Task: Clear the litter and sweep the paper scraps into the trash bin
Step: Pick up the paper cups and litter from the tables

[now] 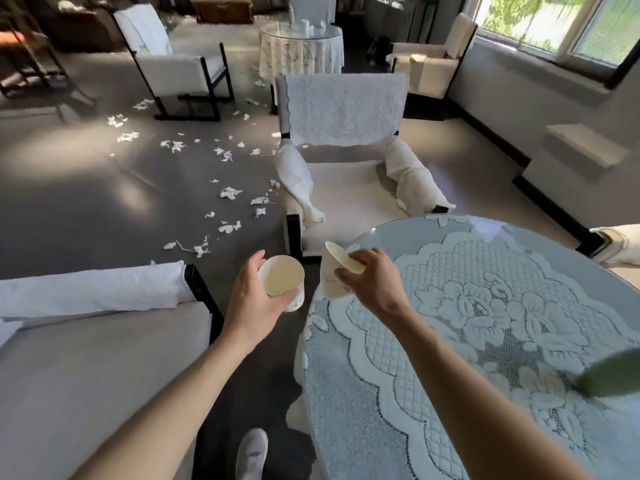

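My left hand (254,299) grips a white paper cup (282,280), upright, over the dark floor gap beside the round table. My right hand (372,282) holds a second white paper cup (334,268), tilted with its mouth toward the right, at the table's left edge. The two cups are a short distance apart. Several torn white paper scraps (228,192) lie scattered on the grey floor to the upper left. No trash bin is in view.
A round glass table with a lace cloth (485,341) fills the lower right. A white armchair (346,161) stands just beyond it, another seat (104,341) at lower left. Farther back are another armchair (173,64) and a small round table (301,50). My shoe (252,452) shows below.
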A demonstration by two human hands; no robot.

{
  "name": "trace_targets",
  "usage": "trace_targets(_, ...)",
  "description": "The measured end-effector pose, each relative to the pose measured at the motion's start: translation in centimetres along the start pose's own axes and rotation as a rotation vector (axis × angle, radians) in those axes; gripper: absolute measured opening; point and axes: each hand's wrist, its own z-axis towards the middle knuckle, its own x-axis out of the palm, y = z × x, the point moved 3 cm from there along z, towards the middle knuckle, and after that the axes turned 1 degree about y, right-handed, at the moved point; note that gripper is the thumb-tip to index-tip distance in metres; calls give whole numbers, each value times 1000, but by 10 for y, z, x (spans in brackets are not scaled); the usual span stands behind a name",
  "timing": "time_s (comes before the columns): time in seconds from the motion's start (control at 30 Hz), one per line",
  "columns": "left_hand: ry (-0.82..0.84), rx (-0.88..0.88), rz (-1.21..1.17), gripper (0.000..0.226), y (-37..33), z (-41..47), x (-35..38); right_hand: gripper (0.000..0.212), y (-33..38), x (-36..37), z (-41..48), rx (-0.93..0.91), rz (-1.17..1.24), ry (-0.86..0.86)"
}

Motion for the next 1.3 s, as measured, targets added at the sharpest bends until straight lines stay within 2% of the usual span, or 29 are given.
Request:
trace_targets(0.13, 53, -14, -34, 88, 34, 79, -24, 31, 32, 46, 59, -5, -39, 5)
trace_targets(0.27, 140, -13, -74, 89, 63, 167, -56, 32, 67, 86, 134, 78, -47, -30)
trace_targets(0.5, 32, 42, 2, 84, 84, 316, -124, 30, 133, 146, 272, 102, 30, -46)
trace_targets(0.7, 32, 41, 8, 85, 102, 448, -123, 33, 146, 196, 395, 115, 67, -49)
trace_targets(0.87, -3, 37, 9, 87, 131, 590, -109, 33, 153, 243, 543, 96, 22, -3)
trace_targets(1.0, -18, -43, -18, 89, 137, 719, -108, 34, 172, 265, 671, 89, 34, 37)
trace_targets(1.3, -73, -47, -50, 86, 153, 967, -114, 30, 224, 311, 928, 24, 9, 59)
